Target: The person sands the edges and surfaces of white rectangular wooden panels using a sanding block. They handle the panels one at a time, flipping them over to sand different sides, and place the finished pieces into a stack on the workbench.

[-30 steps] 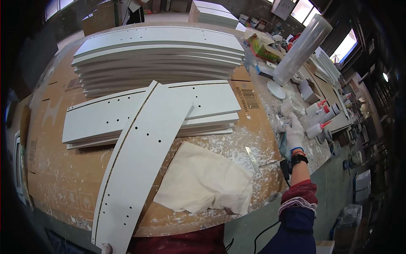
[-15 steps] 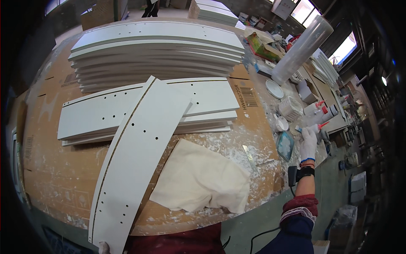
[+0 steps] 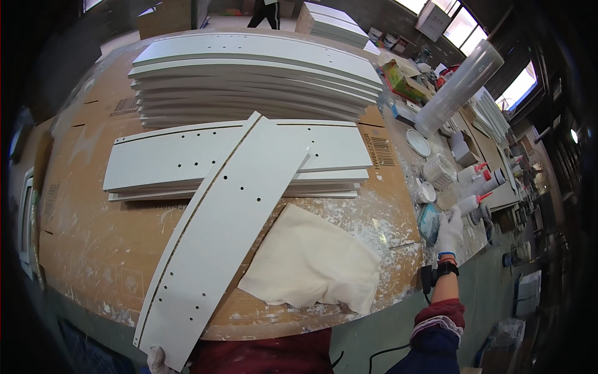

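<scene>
Left hand (image 3: 160, 361) holds a board (image 3: 215, 227), bottom left. Right hand (image 3: 450, 234) is by a bottle (image 3: 467, 204), right; can't tell its grip.

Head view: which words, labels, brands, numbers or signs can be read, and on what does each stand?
Brown cardboard sheet, right side: letters and digits beside a black barcode; not copied here.
Same sheet, upper left: small print, too blurred to read.
Same sheet, just before the low white board stack: dark print, partly hidden, unreadable.
White rectangular box on far wall: marks too small to read.
</scene>
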Demonstrator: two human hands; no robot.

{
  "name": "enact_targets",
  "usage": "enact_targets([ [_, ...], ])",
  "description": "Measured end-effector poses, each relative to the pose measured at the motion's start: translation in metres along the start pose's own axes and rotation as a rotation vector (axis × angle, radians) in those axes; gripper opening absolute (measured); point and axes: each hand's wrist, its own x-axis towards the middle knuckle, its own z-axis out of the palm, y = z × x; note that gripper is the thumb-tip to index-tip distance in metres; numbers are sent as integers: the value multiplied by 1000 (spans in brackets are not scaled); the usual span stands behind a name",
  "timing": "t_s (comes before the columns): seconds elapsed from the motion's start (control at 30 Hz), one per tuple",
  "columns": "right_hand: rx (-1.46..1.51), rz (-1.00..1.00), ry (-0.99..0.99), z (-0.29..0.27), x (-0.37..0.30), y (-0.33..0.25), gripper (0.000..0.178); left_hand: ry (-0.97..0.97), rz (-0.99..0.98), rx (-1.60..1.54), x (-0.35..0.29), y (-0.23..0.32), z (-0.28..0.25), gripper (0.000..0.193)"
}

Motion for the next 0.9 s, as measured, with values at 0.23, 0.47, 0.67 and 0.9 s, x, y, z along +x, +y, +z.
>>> enact_targets([
  [0.23,714,60,-96,-46,22,-111,39,-24,160,315,7,-12,-22,44],
  [0.47,1169,-339,-439,-28,-22,-285,40,-157,86,-53,0,1,6,42],
  [0.67,835,-567,-418,-13,-43,-346,46,-102,102,-7,2,-1,9,40],
  [0.9,682,-705,-304,-6,-52,-357,50,-314,175,-266,35,-25,-22,69],
])
